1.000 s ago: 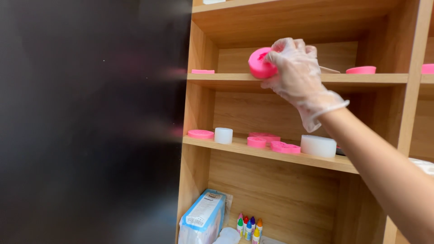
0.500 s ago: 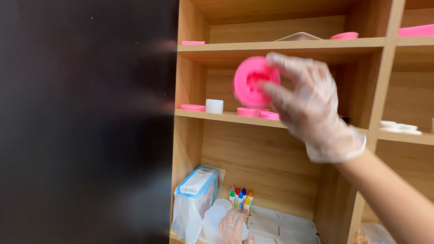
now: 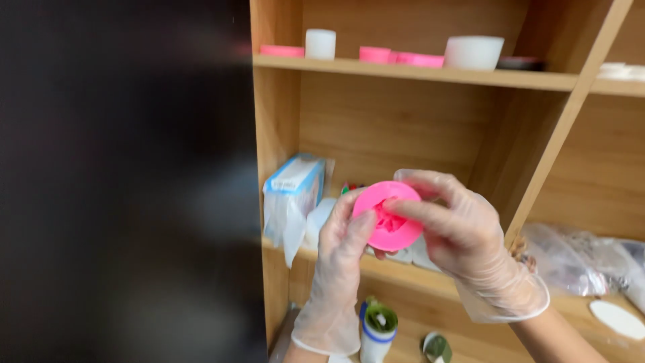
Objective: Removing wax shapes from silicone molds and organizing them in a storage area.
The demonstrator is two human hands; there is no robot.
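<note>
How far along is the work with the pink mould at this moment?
Done: the pink round mould is off the shelf, where other pink moulds remain. In hand: left hand and right hand both grip it, fingers at its cavity. Left: it has not been set down anywhere.

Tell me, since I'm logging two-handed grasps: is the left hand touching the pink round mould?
Touching. The head view shows the left hand with its thumb pressed on the rim of the pink round mould, while the right hand grips the other side.

Gloved hands (left [image 3: 339,259], right [image 3: 463,232]) raised, fingers curled inward
</note>
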